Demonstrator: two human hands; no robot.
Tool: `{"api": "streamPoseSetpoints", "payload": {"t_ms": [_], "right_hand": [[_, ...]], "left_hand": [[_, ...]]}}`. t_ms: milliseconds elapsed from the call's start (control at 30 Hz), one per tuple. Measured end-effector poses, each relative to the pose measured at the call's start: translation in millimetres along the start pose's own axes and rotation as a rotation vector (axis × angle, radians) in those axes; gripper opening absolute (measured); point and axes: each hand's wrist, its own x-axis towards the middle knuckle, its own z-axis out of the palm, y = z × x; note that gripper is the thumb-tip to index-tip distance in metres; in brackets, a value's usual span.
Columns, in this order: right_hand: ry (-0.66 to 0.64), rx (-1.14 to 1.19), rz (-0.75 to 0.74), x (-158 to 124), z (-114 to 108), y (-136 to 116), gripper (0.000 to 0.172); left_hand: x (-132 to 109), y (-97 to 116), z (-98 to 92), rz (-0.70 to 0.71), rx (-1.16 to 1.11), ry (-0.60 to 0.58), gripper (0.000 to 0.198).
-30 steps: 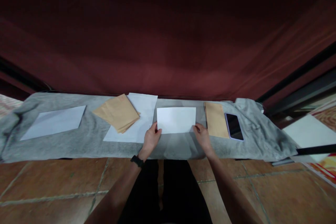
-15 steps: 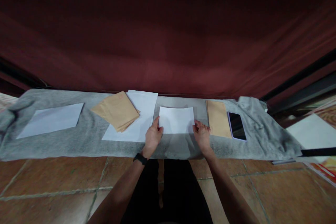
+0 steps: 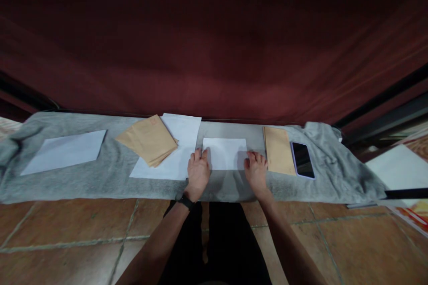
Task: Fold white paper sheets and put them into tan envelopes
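Observation:
A sheet of white paper [image 3: 224,153], the size of a half page, lies flat on the grey cloth in front of me. At its left edge rests my left hand [image 3: 199,171], palm down, fingers apart and holding nothing. My right hand [image 3: 256,171] is by the sheet's right edge, fingers bent and slightly apart, with no grip on the paper visible. Just right of that hand is a small stack of brown envelopes [image 3: 279,150]. More brown envelopes [image 3: 150,138] lie fanned on a larger white sheet [image 3: 182,131] to the left.
A phone [image 3: 302,159] lies beside the right envelopes. Another white sheet [image 3: 67,151] is at the far left. The grey cloth [image 3: 113,182] covers a narrow bench against a dark red curtain [image 3: 207,53]. Tiled floor [image 3: 73,222] runs below.
The sheet's far edge, bowed before, now lies straight and flat. My left hand has shifted slightly right and its fingers have spread forward. My right hand has barely moved.

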Motion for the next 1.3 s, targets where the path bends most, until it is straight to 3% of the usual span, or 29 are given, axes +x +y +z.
{"api": "streamPoseSetpoints", "payload": {"t_ms": [100,233,400,567,733,933,1300], "right_hand": [[0.028,0.244,-0.090,6,9,-16,0.041],[-0.069,0.510,-0.138,19,28,-47,0.053],[-0.165,0.421,-0.176,30,44,-66,0.061],[-0.178,0.153,-0.226,33,48,-62,0.055],[-0.156,0.030,-0.227,36,51,-59,0.053],[-0.145,-0.013,-0.192,40,54,-47,0.055],[0.031,-0.049,-0.124,33,48,-6,0.058]], "left_hand": [[3,15,15.9,0.172,-0.025,0.038,0.049],[14,38,44.4,0.289,-0.076,-0.015,0.056],[33,41,63.5,0.299,-0.037,-0.109,0.059],[40,33,63.7,0.270,0.011,-0.110,0.059],[43,30,60.8,0.193,0.019,-0.091,0.059],[43,18,55.2,0.134,0.029,-0.059,0.062],[40,8,57.6,0.097,0.021,-0.024,0.064]]}}
